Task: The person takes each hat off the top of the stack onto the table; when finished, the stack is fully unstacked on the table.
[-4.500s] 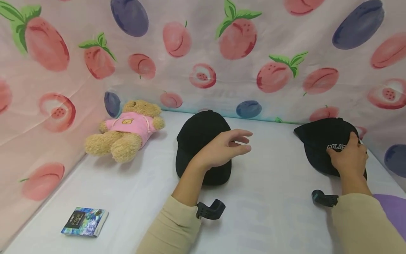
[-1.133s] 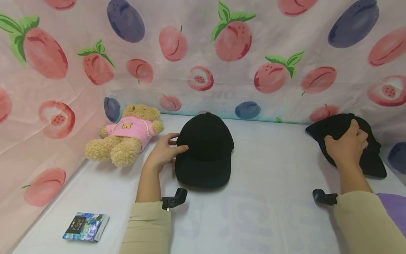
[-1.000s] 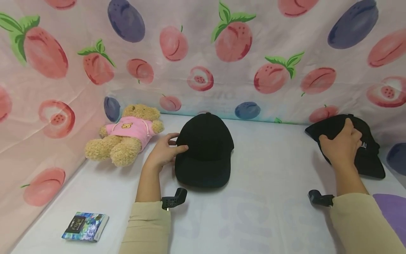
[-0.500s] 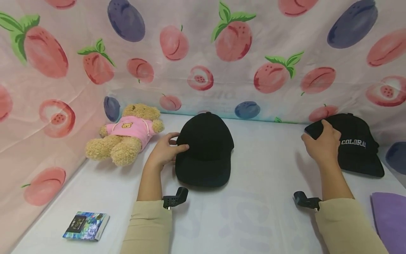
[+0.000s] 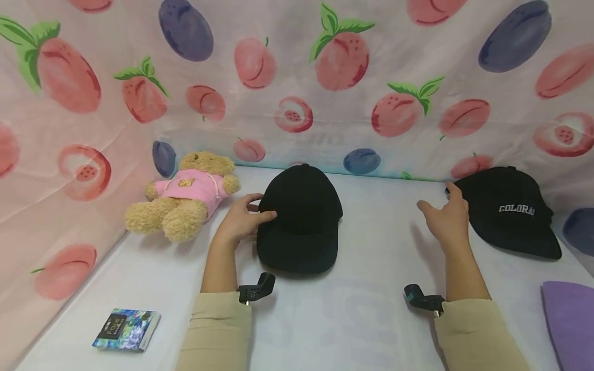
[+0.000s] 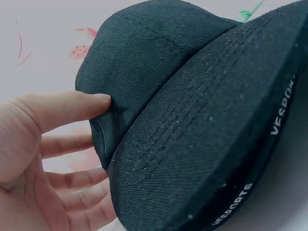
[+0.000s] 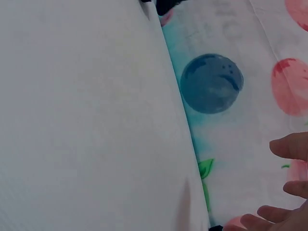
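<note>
Right hand (image 5: 444, 219) off lettered black cap (image 5: 508, 216)

Two black caps (image 5: 299, 221) (image 5: 508, 216), one teddy bear (image 5: 183, 196) at ten o'clock, one small packet (image 5: 125, 330), one purple cloth (image 5: 568, 319), two hands (image 5: 238, 221) (image 5: 445, 221)

Bright, even, soft overhead light; faint shadows; slight wide-angle bend at edges; blurry right wrist view.

We seem to be in a staged recording booth rather than a lived-in room: a fruit-printed cloth (image 5: 297, 77) hangs as backdrop on two sides of a white table (image 5: 371, 319). Unrelated props lie scattered there, a teddy bear (image 5: 185, 196) and a small printed packet (image 5: 126, 330).
</note>
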`<act>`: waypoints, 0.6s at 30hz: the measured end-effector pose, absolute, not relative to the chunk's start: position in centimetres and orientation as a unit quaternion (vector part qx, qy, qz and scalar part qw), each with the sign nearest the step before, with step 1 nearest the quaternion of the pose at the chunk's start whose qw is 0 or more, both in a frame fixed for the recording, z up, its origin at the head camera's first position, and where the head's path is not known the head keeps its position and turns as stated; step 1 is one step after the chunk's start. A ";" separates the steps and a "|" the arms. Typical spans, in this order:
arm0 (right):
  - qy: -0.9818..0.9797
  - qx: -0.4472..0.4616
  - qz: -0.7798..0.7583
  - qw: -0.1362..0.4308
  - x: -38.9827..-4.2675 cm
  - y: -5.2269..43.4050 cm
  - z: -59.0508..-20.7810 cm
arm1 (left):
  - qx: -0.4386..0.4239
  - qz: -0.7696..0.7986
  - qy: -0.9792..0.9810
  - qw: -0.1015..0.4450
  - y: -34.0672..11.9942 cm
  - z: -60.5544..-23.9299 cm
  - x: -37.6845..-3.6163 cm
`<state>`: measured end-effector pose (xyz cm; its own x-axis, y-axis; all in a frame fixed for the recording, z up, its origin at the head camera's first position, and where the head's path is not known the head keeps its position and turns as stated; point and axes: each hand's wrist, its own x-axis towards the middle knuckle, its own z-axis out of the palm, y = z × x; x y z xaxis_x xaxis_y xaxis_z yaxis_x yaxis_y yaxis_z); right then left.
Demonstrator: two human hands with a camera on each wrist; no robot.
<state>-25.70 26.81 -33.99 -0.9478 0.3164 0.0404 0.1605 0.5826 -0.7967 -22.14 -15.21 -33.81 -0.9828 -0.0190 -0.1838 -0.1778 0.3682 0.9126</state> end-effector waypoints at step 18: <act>-0.866 -0.090 0.485 0.077 -24.8 22.3 -33.8 | -0.063 0.555 0.826 0.076 -15.3 -34.0 -22.4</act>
